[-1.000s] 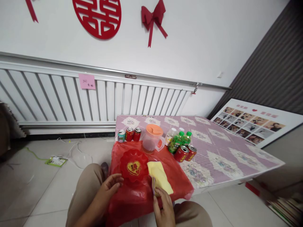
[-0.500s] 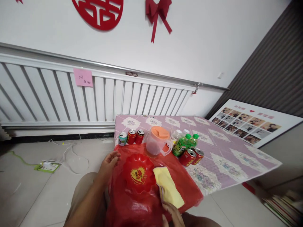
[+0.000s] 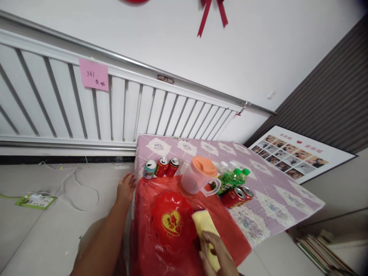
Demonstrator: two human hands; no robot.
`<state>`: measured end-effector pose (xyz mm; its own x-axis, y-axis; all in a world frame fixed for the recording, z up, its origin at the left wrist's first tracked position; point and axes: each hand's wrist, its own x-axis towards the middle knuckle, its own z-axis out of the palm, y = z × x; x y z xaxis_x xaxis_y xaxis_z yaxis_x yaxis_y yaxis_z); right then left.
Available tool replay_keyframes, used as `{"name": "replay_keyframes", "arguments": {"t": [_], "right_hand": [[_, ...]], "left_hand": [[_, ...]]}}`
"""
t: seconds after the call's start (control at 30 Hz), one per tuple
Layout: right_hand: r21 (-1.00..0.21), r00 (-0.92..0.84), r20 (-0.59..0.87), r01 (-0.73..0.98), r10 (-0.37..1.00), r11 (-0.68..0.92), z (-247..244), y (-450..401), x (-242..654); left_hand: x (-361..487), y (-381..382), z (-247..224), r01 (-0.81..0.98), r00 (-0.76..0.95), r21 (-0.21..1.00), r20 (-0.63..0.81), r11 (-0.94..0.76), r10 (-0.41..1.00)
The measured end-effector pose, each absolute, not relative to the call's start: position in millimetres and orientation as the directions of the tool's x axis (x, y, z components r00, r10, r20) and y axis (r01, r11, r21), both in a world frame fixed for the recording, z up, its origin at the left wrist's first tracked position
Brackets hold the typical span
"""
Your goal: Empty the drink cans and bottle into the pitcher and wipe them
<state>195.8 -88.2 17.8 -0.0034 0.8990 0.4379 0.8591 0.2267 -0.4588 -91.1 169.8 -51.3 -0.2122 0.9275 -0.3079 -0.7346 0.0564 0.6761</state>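
Pinching and bunching the yellow cloth (image 3: 202, 221) between the right fingers (image 3: 214, 240), on the red cover (image 3: 228, 227) of the counter (image 3: 280, 197). Seeming partway through handling the cloth: already taken into the grip, at least along its nearer part, but not released. Impossible to tell from this view how much is left. Holding nothing visible with the left fingers (image 3: 129, 179), loosely curled and a little apart, just beside the near-left edge of the cover; unclear whether touching it.

Looking from the right fingers toward the left: finding the scalloped red dish (image 3: 172, 201) just beyond the cloth, flat and with only its printed heart showing inside. Farther out from the right fingers: seeing the pitcher (image 3: 193, 179) upright under its orange lid (image 3: 204, 165), then green-capped bottles (image 3: 228, 181) and red cans (image 3: 234, 197) clustered beside it. Close beyond the left fingers: spotting a blue-green can (image 3: 150, 170) next to two more cans (image 3: 161, 167).

Compared with half a second earlier, gripping farther up the cloth, now narrower and more gathered than when spread wide and flat. Also holding the left fingers farther from the dish, with dish, pitcher and cans in much the same arrangement, though viewed from a shifted angle.
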Motion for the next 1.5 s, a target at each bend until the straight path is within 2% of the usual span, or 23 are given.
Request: {"name": "replay_keyframes", "arguments": {"t": [0.07, 0.23, 0.33, 0.47, 0.5, 0.83, 1.1, 1.33, 1.5], "right_hand": [[-0.415, -0.001, 0.409, 0.890, 0.913, 0.187, 40.4, -62.5, 187.5], [-0.246, -0.218, 0.359, 0.916, 0.908, 0.317, 92.8, 26.4, 153.1], [-0.122, -0.329, 0.219, 0.925, 0.919, 0.361, 117.9, 88.4, 134.2], [0.210, -0.233, -0.087, 0.946, 0.968, 0.247, 135.5, 161.2, 118.4], [0.241, -0.195, -0.113, 0.946, 0.974, 0.218, 136.1, 176.5, 116.7], [0.341, 0.050, -0.379, 0.936, 0.924, 0.089, 109.5, 271.1, 124.7], [0.341, 0.128, -0.470, 0.939, 0.873, 0.046, 100.3, 281.8, 131.1], [0.375, 0.125, -0.413, 0.926, 0.902, 0.044, 101.9, 272.9, 130.9], [0.422, 0.061, -0.286, 0.904, 0.956, 0.069, 126.2, 254.4, 128.8]], "left_hand": [[-92.4, 174.8, -55.6, -0.758, -0.197, 0.648, -0.339, 0.076, 0.920], [-92.2, 184.3, -49.1, -0.793, -0.158, 0.602, -0.347, 0.090, 0.924], [-92.0, 187.1, -46.3, -0.808, -0.148, 0.582, -0.351, 0.092, 0.924], [-90.1, 190.9, -45.9, -0.817, -0.133, 0.567, -0.357, 0.102, 0.924], [-89.6, 192.1, -45.8, -0.818, -0.129, 0.566, -0.358, 0.105, 0.925], [-91.1, 198.0, -44.4, -0.813, -0.096, 0.568, -0.341, 0.124, 0.935], [-89.7, 198.3, -42.5, -0.808, -0.065, 0.573, -0.318, 0.136, 0.946], [-88.4, 194.1, -37.0, -0.803, -0.025, 0.575, -0.297, 0.158, 0.955], [-86.9, 185.4, -34.0, -0.771, 0.126, 0.611, -0.132, 0.181, 0.983]]}}
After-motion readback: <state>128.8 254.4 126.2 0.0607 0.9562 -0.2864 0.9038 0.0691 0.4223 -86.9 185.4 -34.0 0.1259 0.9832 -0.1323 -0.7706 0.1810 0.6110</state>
